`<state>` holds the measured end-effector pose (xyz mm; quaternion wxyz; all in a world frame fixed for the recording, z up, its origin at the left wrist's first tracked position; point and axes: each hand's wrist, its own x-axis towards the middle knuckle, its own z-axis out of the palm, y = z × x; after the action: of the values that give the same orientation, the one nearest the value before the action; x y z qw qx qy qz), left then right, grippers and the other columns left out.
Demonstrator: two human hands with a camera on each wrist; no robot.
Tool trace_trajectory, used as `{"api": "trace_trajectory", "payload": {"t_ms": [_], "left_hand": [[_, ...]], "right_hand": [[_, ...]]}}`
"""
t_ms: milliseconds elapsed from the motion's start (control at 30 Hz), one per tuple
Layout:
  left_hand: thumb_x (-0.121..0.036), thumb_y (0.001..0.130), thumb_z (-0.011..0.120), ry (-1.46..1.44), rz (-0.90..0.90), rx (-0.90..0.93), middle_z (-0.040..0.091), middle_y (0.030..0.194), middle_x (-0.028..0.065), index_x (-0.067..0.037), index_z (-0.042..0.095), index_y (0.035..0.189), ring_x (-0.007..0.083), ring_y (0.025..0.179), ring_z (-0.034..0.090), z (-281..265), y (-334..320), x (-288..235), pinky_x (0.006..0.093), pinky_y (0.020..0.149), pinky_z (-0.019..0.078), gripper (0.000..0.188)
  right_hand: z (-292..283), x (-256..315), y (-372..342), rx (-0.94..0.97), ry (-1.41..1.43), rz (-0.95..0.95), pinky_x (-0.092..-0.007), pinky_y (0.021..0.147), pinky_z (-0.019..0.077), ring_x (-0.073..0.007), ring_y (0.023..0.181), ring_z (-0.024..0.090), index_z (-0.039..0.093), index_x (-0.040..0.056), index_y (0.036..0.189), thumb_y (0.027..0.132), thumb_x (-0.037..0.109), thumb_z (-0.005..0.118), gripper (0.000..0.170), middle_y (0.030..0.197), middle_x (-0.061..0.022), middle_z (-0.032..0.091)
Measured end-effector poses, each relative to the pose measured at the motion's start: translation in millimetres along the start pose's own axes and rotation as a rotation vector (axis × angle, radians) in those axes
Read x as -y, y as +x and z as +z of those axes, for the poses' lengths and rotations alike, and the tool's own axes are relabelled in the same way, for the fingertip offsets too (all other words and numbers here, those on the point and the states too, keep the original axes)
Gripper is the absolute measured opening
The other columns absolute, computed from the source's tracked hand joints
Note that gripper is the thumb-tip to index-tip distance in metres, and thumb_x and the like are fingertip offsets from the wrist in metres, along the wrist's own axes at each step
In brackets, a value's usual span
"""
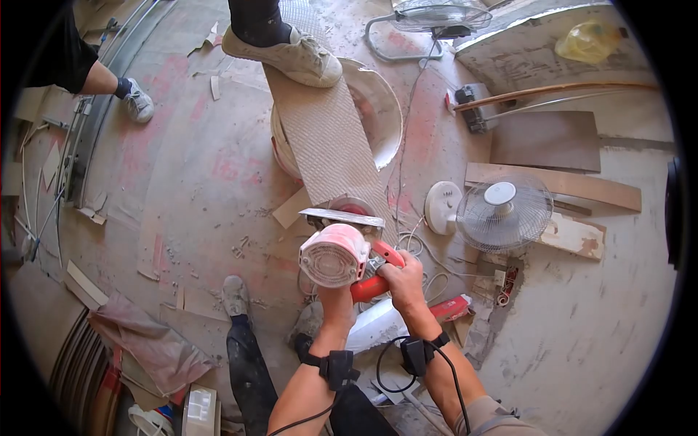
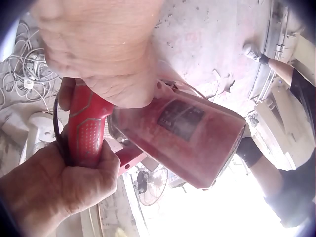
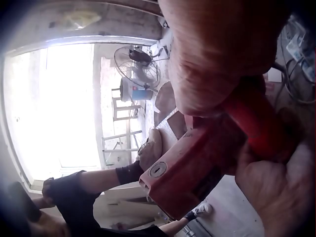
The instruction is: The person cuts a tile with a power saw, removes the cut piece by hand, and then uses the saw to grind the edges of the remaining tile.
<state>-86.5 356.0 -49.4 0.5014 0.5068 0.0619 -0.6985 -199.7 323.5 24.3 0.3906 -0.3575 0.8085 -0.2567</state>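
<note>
A dusty red circular saw [image 1: 334, 254] stands over the near end of a long textured board [image 1: 323, 138], its flat base plate and part of the round blade showing. My right hand [image 1: 404, 282] grips the red rear handle [image 2: 88, 126], fingers curled round it. Beneath the motor housing, my left hand [image 1: 338, 305] holds the saw close to the handle; its fingertips are hidden. In the right wrist view both hands wrap the saw's red grip [image 3: 259, 123]. The board lies across a white bucket [image 1: 389, 109], and another person's shoe [image 1: 294, 59] presses on it.
A white desk fan [image 1: 502, 196] lies at the right beside loose boards [image 1: 545, 142] and coiled cables [image 1: 429, 254]. Another fan [image 1: 436, 18] stands at the back. Metal rails [image 1: 80, 145] and a crumpled dusty cloth [image 1: 149, 338] lie on the left. The other person's second shoe [image 1: 138, 102] is far left.
</note>
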Motion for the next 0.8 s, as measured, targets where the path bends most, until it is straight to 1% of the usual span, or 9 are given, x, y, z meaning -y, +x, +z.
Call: {"api": "trace_trajectory", "payload": {"t_ms": [200, 400, 500, 633, 700, 800], "left_hand": [[0.003, 0.081, 0.066, 0.001, 0.016, -0.021, 0.059, 0.104, 0.0057, -0.01, 0.053, 0.124, 0.0182, 0.073, 0.064, 2.3, -6.6, -3.7, 0.0313, 0.045, 0.0482, 0.047], [0.001, 0.081, 0.069, 0.089, 0.096, -0.013, 0.061, 0.102, 0.0062, -0.009, 0.053, 0.123, 0.0187, 0.072, 0.065, -3.4, -6.6, 2.9, 0.0315, 0.045, 0.0482, 0.046], [0.0, 0.081, 0.069, 0.046, 0.046, -0.009, 0.061, 0.099, 0.0063, -0.008, 0.054, 0.121, 0.0189, 0.069, 0.065, -5.1, -3.2, 4.6, 0.0318, 0.045, 0.0485, 0.044], [-0.002, 0.082, 0.069, 0.045, 0.072, -0.002, 0.062, 0.097, 0.0062, -0.009, 0.055, 0.12, 0.019, 0.068, 0.065, -6.0, -6.0, 5.9, 0.0323, 0.044, 0.049, 0.042], [-0.003, 0.082, 0.069, 0.048, 0.07, 0.011, 0.062, 0.097, 0.0063, -0.01, 0.055, 0.121, 0.019, 0.068, 0.065, -6.2, -6.2, 5.4, 0.0326, 0.044, 0.0494, 0.042], [-0.007, 0.084, 0.07, 0.073, 0.1, 0.027, 0.062, 0.096, 0.0064, -0.01, 0.055, 0.123, 0.0187, 0.068, 0.065, -16.4, -2.0, 17.9, 0.0333, 0.045, 0.05, 0.042]], "right_hand": [[-0.7, 4.7, -3.0, 0.002, 0.005, -0.022, -0.0287, 0.062, 0.0484, -0.0096, 0.066, 0.055, 0.066, -0.0039, 0.088, 0.073, 0.009, 0.065, 0.02, 0.072, -0.004, 0.062], [-1.3, -3.5, -4.3, 0.009, 0.04, -0.013, -0.0285, 0.062, 0.049, -0.0097, 0.066, 0.056, 0.066, -0.0035, 0.089, 0.073, 0.008, 0.066, 0.02, 0.073, -0.004, 0.064], [-1.5, 0.4, -3.5, 0.021, 0.041, -0.007, -0.0286, 0.062, 0.0491, -0.0099, 0.066, 0.056, 0.066, -0.0034, 0.09, 0.073, 0.008, 0.066, 0.02, 0.074, -0.004, 0.064], [-1.9, -1.6, -6.2, 0.024, 0.064, -0.007, -0.0287, 0.063, 0.0492, -0.0102, 0.067, 0.056, 0.066, -0.0038, 0.09, 0.073, 0.009, 0.067, 0.021, 0.075, -0.0043, 0.065], [-3.0, 0.1, -8.1, 0.011, 0.02, -0.012, -0.0289, 0.064, 0.0494, -0.0104, 0.068, 0.057, 0.066, -0.0041, 0.09, 0.073, 0.01, 0.067, 0.022, 0.075, -0.0049, 0.065], [-2.3, 1.4, -13.6, -0.007, 0.001, -0.002, -0.0292, 0.065, 0.0494, -0.0107, 0.069, 0.057, 0.066, -0.0044, 0.089, 0.073, 0.01, 0.067, 0.022, 0.075, -0.0056, 0.065]]}}
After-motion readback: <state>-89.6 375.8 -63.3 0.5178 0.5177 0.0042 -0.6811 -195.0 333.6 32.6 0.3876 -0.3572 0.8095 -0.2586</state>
